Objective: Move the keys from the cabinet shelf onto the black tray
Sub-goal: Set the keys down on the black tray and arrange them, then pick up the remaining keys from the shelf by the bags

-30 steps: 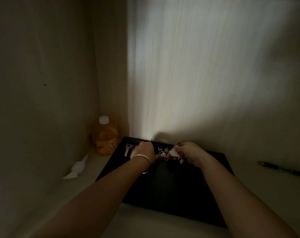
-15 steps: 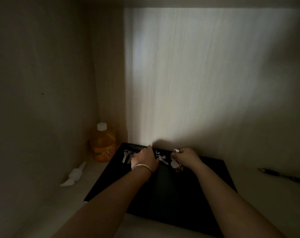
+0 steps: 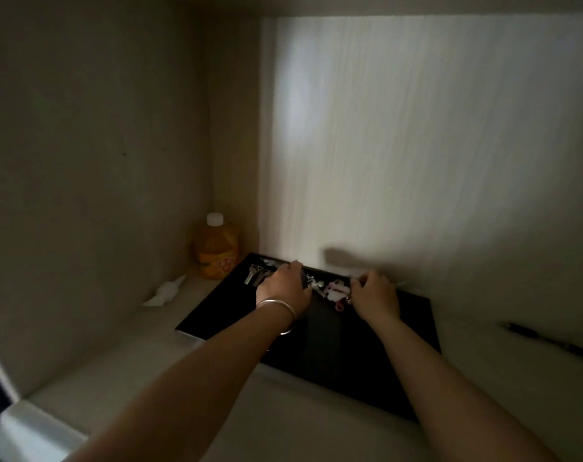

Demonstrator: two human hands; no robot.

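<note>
A black tray [image 3: 333,341] lies on the dim cabinet shelf. At its far end lie several keys: a silver bunch [image 3: 255,274] at the far left and another bunch with a pink and white charm [image 3: 333,290] in the middle. My left hand [image 3: 285,285], with a silver bangle at the wrist, rests palm down between the two bunches, fingers curled over the tray's far part. My right hand [image 3: 375,296] sits just right of the charm, fingers bent at the charm's edge. What either hand's fingers hold is hidden.
An orange drink bottle [image 3: 215,250] with a white cap stands in the back left corner. A crumpled white tissue [image 3: 165,291] lies left of the tray. A dark pen [image 3: 550,341] lies on the shelf at the right. The cabinet's walls close in behind and left.
Both hands have spread slightly apart over the tray's far end. The charm bunch now lies on the tray between them, and the view has tilted and pulled back a little.
</note>
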